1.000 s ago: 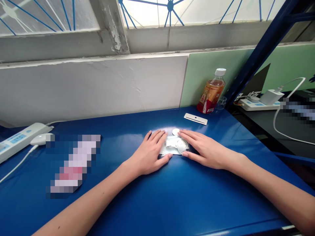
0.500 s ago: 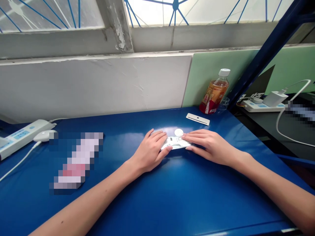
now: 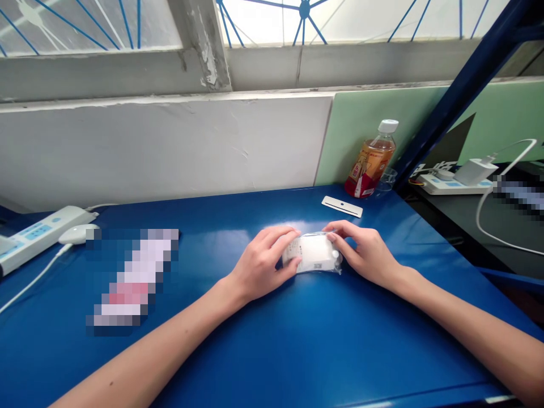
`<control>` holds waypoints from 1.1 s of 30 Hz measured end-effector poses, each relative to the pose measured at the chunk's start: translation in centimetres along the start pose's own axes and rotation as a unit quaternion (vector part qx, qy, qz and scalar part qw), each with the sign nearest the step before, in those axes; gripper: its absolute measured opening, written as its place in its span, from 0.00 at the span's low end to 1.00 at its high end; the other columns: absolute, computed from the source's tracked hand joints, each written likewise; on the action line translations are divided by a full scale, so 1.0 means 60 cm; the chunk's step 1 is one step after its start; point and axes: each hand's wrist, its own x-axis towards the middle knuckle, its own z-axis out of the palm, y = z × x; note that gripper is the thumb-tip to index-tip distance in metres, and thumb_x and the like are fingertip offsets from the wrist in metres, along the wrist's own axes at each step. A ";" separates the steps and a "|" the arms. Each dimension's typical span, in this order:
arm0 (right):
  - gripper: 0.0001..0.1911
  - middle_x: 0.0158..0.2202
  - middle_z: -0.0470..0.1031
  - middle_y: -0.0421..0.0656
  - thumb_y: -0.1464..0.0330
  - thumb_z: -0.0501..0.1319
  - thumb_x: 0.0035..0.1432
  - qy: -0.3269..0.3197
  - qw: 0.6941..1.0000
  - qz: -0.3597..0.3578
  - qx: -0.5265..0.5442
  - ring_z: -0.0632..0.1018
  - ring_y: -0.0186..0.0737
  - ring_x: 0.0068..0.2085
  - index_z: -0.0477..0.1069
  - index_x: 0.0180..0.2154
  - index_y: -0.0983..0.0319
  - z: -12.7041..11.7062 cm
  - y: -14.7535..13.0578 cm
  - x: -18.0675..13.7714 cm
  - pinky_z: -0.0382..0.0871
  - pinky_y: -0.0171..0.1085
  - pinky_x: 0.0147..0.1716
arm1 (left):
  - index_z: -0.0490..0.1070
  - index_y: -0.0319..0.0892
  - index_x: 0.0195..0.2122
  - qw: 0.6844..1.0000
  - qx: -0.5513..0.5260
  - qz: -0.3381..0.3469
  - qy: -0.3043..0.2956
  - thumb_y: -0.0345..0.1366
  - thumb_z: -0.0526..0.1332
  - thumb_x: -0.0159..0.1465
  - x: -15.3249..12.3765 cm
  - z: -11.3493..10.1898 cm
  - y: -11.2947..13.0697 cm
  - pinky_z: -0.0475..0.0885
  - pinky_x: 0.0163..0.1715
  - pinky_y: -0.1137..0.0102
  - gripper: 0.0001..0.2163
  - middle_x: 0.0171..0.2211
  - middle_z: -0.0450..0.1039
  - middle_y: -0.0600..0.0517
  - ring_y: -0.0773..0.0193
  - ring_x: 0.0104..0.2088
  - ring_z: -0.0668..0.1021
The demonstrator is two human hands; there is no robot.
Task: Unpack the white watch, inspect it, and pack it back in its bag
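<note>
A small clear plastic packet with white contents stands tilted up on edge on the blue table. My left hand grips its left end, fingers curled over the top and thumb on the front. My right hand pinches its right end the same way. The packet's far side is hidden from view.
A flat white strip lies just beyond the hands. A bottle of amber drink stands at the back right by a blue post. A white power strip and cable lie at the left; another power strip with a charger sits at the right.
Both hands went from lying flat on the packet to gripping its ends, and the packet has been tipped up from flat onto its edge. The small white disc behind it no longer shows.
</note>
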 end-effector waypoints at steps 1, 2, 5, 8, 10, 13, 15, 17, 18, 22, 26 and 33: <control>0.09 0.32 0.81 0.40 0.65 0.54 0.67 -0.004 1.000 0.006 0.001 0.80 0.39 0.29 0.72 0.42 0.58 0.002 0.000 0.001 0.72 0.36 0.30 | 0.66 0.41 0.58 1.000 -0.001 0.003 -0.023 0.39 0.62 0.66 0.001 0.000 -0.001 0.73 0.54 0.58 0.20 0.53 0.73 0.41 0.52 0.54 0.75; 0.09 0.31 0.80 0.40 0.65 0.54 0.67 -0.010 1.000 0.009 0.004 0.80 0.39 0.29 0.72 0.42 0.59 0.003 -0.001 0.002 0.72 0.36 0.29 | 0.65 0.40 0.59 0.999 -0.003 0.006 -0.047 0.43 0.64 0.65 0.001 -0.001 -0.002 0.72 0.55 0.56 0.23 0.54 0.72 0.41 0.51 0.54 0.75; 0.11 0.32 0.81 0.42 0.65 0.53 0.68 -0.029 1.000 0.006 0.008 0.81 0.41 0.31 0.74 0.41 0.60 0.004 -0.002 0.005 0.73 0.37 0.30 | 0.63 0.40 0.61 0.995 -0.015 0.000 -0.104 0.48 0.66 0.62 0.002 -0.001 -0.003 0.71 0.55 0.54 0.29 0.56 0.71 0.40 0.49 0.56 0.74; 0.13 0.43 0.81 0.47 0.66 0.53 0.68 -0.039 0.999 -0.026 -0.016 0.81 0.45 0.42 0.75 0.44 0.61 0.004 0.004 0.005 0.76 0.41 0.42 | 0.64 0.39 0.60 0.992 -0.017 -0.016 -0.121 0.44 0.65 0.62 0.004 -0.001 -0.003 0.71 0.55 0.55 0.27 0.55 0.72 0.39 0.49 0.55 0.74; 0.16 0.52 0.77 0.50 0.65 0.52 0.69 -0.061 0.996 -0.057 -0.036 0.78 0.48 0.52 0.74 0.51 0.61 0.004 0.010 0.003 0.73 0.45 0.52 | 0.65 0.38 0.59 0.992 -0.006 -0.027 -0.124 0.43 0.64 0.63 0.005 -0.001 -0.004 0.70 0.55 0.55 0.25 0.54 0.72 0.39 0.49 0.55 0.74; 0.22 0.63 0.68 0.52 0.62 0.52 0.69 -0.130 0.986 -0.093 -0.055 0.70 0.51 0.62 0.66 0.61 0.61 0.001 0.013 -0.001 0.66 0.51 0.60 | 0.66 0.36 0.57 0.989 0.020 -0.054 -0.138 0.42 0.60 0.65 0.007 -0.003 -0.005 0.67 0.57 0.55 0.23 0.55 0.72 0.39 0.49 0.57 0.72; 0.27 0.66 0.62 0.52 0.60 0.53 0.68 -0.178 0.976 -0.106 -0.067 0.64 0.53 0.66 0.59 0.66 0.61 -0.002 0.011 -0.003 0.62 0.53 0.63 | 0.65 0.34 0.59 0.983 0.038 -0.071 -0.166 0.43 0.57 0.67 0.008 -0.005 -0.005 0.64 0.60 0.55 0.23 0.57 0.70 0.38 0.48 0.60 0.69; 0.32 0.69 0.57 0.52 0.58 0.54 0.68 -0.216 0.967 -0.113 -0.080 0.58 0.53 0.69 0.53 0.68 0.62 -0.005 0.008 -0.005 0.58 0.54 0.65 | 0.61 0.32 0.62 0.973 0.058 -0.080 -0.206 0.45 0.52 0.70 0.009 -0.006 -0.005 0.60 0.62 0.53 0.25 0.62 0.65 0.36 0.46 0.64 0.63; 0.34 0.70 0.55 0.52 0.57 0.53 0.68 -0.230 0.963 -0.114 -0.086 0.56 0.52 0.69 0.51 0.69 0.63 -0.006 0.007 -0.005 0.56 0.53 0.66 | 0.58 0.32 0.64 0.967 0.067 -0.085 -0.229 0.46 0.50 0.71 0.009 -0.006 -0.004 0.58 0.63 0.52 0.27 0.64 0.61 0.35 0.45 0.67 0.60; 0.36 0.71 0.49 0.51 0.54 0.50 0.69 -0.261 0.954 -0.105 -0.106 0.51 0.50 0.71 0.46 0.70 0.64 -0.007 0.004 -0.006 0.53 0.50 0.67 | 0.48 0.34 0.69 0.947 0.081 -0.101 -0.295 0.51 0.44 0.72 0.010 -0.008 -0.003 0.49 0.66 0.50 0.31 0.70 0.48 0.36 0.45 0.70 0.49; 0.37 0.71 0.49 0.52 0.53 0.50 0.68 -0.255 0.956 -0.099 -0.107 0.51 0.51 0.71 0.47 0.70 0.64 -0.003 0.002 -0.007 0.53 0.51 0.67 | 0.45 0.35 0.70 0.944 0.081 -0.091 -0.306 0.53 0.44 0.72 0.010 -0.011 -0.004 0.47 0.66 0.51 0.33 0.70 0.45 0.36 0.45 0.71 0.47; 0.31 0.69 0.54 0.54 0.57 0.48 0.71 -0.211 0.968 -0.104 -0.092 0.55 0.53 0.70 0.52 0.69 0.66 0.006 -0.002 -0.008 0.54 0.55 0.66 | 0.47 0.37 0.70 0.948 0.077 -0.074 -0.299 0.52 0.46 0.72 0.008 -0.013 -0.003 0.47 0.66 0.49 0.32 0.70 0.49 0.38 0.43 0.70 0.49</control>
